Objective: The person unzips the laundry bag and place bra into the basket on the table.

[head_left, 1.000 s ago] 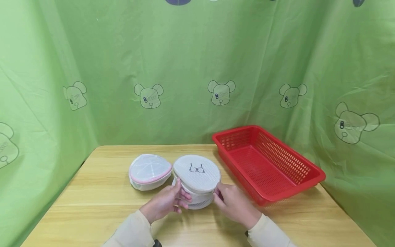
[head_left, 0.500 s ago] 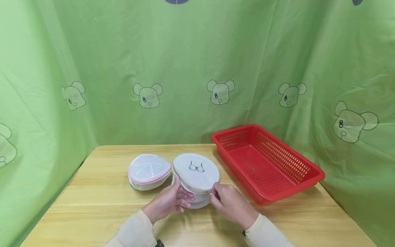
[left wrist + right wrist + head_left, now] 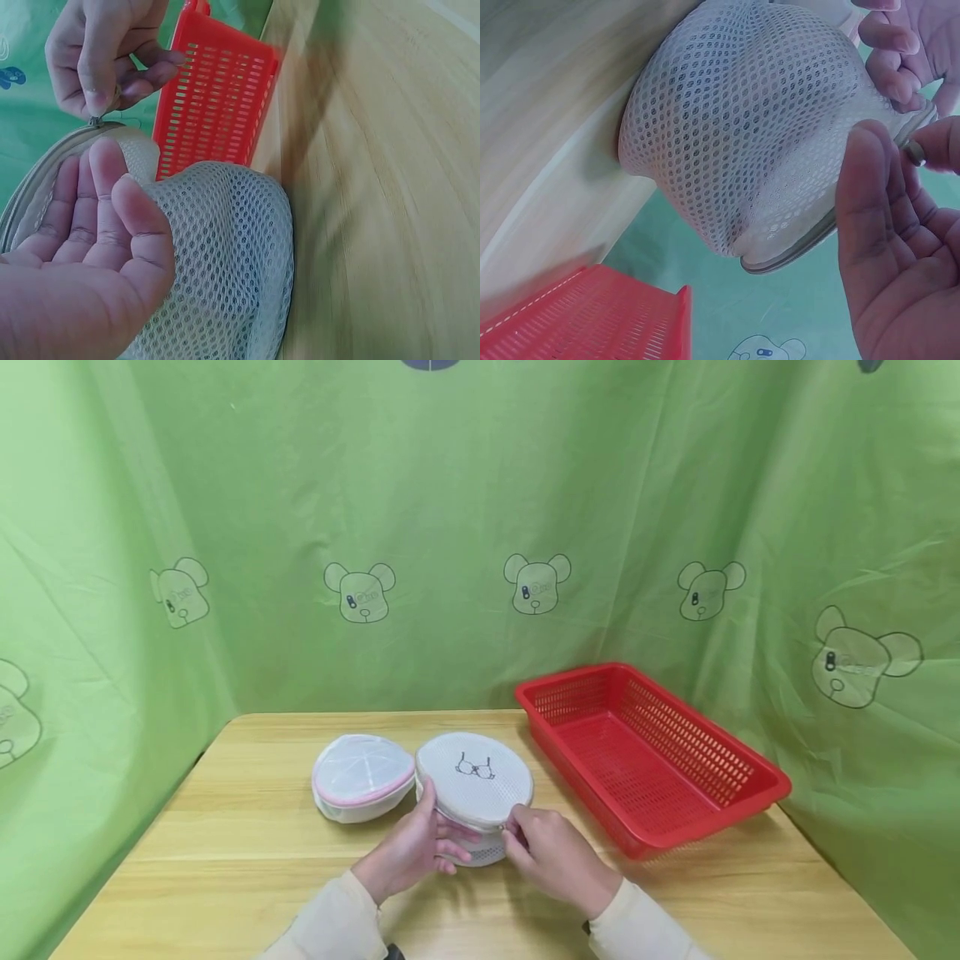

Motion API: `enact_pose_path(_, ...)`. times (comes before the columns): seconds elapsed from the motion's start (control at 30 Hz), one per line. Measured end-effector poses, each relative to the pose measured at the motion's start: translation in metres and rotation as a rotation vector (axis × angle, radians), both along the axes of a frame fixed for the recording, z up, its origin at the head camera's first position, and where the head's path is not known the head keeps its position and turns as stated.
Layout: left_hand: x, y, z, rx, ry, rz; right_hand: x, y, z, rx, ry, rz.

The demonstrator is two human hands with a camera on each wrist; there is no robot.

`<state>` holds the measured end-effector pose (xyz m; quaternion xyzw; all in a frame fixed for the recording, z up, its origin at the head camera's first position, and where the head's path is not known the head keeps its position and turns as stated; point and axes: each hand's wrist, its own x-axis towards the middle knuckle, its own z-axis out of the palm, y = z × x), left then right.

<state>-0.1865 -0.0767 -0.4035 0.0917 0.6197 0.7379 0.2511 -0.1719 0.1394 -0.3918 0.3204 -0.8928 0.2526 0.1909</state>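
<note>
A round white mesh laundry bag (image 3: 476, 785) with a bra drawing on its lid stands on the table in front of me. My left hand (image 3: 408, 852) holds its near left side, thumb up at the lid's edge and fingers bent across the front. On the near right of the rim, my right hand (image 3: 558, 860) pinches the zipper pull (image 3: 915, 154) between thumb and index finger. The left wrist view shows the zipper (image 3: 71, 142) running along the rim, with the left fingers (image 3: 90, 210) just below it. What the bag contains is hidden.
Just left of the mesh bag lies a second white laundry bag (image 3: 362, 772) with pink trim. A red perforated plastic basket (image 3: 622, 760) stands at the right of the wooden table (image 3: 247, 827). Green curtains (image 3: 442, 652) hang behind and on both sides.
My right hand has slid left along the front rim with the zipper pull, nearing my left hand. The gap under the lid's front edge has narrowed. The left hand has shifted slightly right.
</note>
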Motion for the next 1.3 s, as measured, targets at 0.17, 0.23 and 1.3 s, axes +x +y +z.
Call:
enact_pose_path(0.17, 0.0013, 0.0030, 0.0015, -0.030, 0.017, -0.001, -0.0011, -0.0014, -0.0007, -0.002, 0.016, 0.007)
enact_pose_path(0.23, 0.0014, 0.0041, 0.0017, -0.050, 0.027, 0.001, -0.0012, -0.0020, -0.0004, 0.001, 0.014, 0.006)
enact_pose_path(1.3, 0.0031, 0.0029, -0.0011, -0.141, 0.095, -0.063, -0.0018, 0.0039, -0.0060, -0.006, 0.010, 0.023)
